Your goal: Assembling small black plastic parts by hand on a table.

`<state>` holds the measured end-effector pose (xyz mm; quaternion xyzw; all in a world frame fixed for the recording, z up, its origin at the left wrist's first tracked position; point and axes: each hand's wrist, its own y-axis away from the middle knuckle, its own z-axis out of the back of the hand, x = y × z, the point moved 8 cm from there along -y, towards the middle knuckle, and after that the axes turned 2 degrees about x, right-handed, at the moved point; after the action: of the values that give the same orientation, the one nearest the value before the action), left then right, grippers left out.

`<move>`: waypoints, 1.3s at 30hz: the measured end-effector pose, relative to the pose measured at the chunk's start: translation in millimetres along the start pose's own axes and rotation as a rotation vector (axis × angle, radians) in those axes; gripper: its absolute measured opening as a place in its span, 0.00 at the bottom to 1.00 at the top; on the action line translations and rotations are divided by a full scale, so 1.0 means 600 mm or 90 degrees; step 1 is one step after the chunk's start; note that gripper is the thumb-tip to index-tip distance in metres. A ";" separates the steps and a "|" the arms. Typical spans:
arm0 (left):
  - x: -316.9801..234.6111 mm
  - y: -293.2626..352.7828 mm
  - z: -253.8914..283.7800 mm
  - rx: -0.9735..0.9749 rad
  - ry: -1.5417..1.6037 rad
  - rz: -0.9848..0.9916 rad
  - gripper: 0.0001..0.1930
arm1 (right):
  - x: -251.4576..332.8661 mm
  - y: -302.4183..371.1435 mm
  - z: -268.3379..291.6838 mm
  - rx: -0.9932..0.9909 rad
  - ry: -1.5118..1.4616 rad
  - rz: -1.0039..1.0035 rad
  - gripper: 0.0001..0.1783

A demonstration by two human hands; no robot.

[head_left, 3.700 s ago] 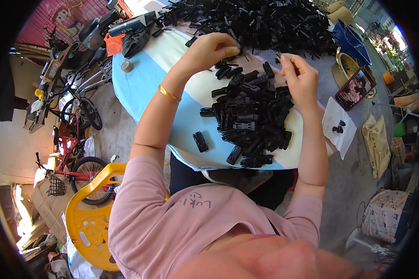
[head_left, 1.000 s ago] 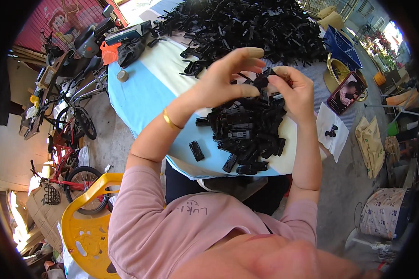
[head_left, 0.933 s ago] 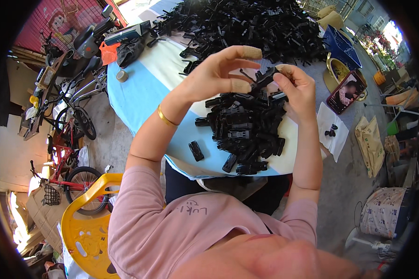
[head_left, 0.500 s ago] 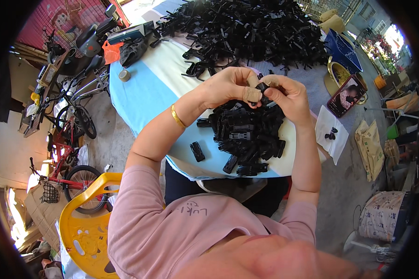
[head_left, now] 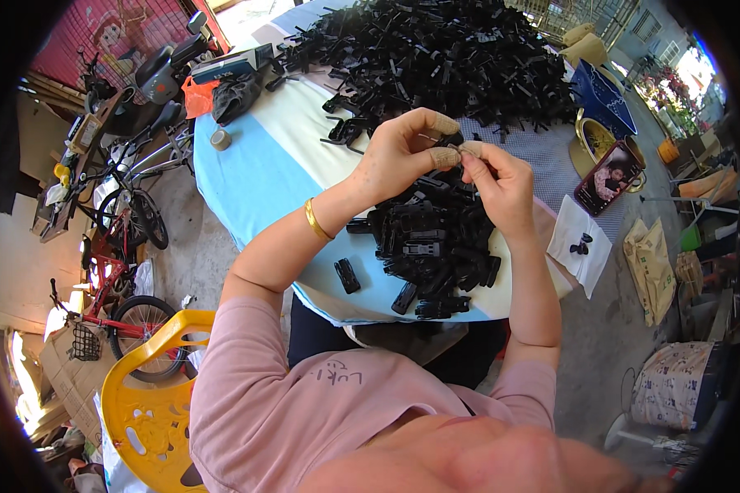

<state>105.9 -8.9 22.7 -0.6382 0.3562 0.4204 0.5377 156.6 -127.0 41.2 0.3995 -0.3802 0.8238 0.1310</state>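
Note:
Over the table, my left hand (head_left: 401,158) pinches a small black plastic part (head_left: 447,140) between thumb and forefinger. Beige wraps cover those fingertips. My right hand (head_left: 503,182) meets it from the other side, thumb and forefinger closed together against the left thumb tip; what lies inside that pinch is hidden. Just below the hands is a near pile of black plastic pieces (head_left: 423,246), clip-like in shape. One single black piece (head_left: 347,276) lies apart to its left. A much larger heap of loose black parts (head_left: 436,62) covers the far side of the table.
On the right, a phone (head_left: 608,177) leans by a gold-coloured pot (head_left: 588,135); a white paper (head_left: 580,246) holds several small black bits. A tape roll (head_left: 220,140) and a red bag (head_left: 199,97) sit on the left. A yellow chair (head_left: 152,403) stands at lower left.
My hands have shifted slightly, and the right fingers have come off the top of the black part to pinch near the left thumb. The piles look the same.

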 end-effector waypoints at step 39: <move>0.057 -0.039 0.223 -0.078 -0.874 0.123 0.10 | -0.051 -0.012 0.008 -0.053 0.172 0.006 0.07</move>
<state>120.1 126.8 -8.5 -0.2224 -0.0340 0.7941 0.5646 182.6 -122.6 23.8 0.2773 -0.3948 0.8543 0.1935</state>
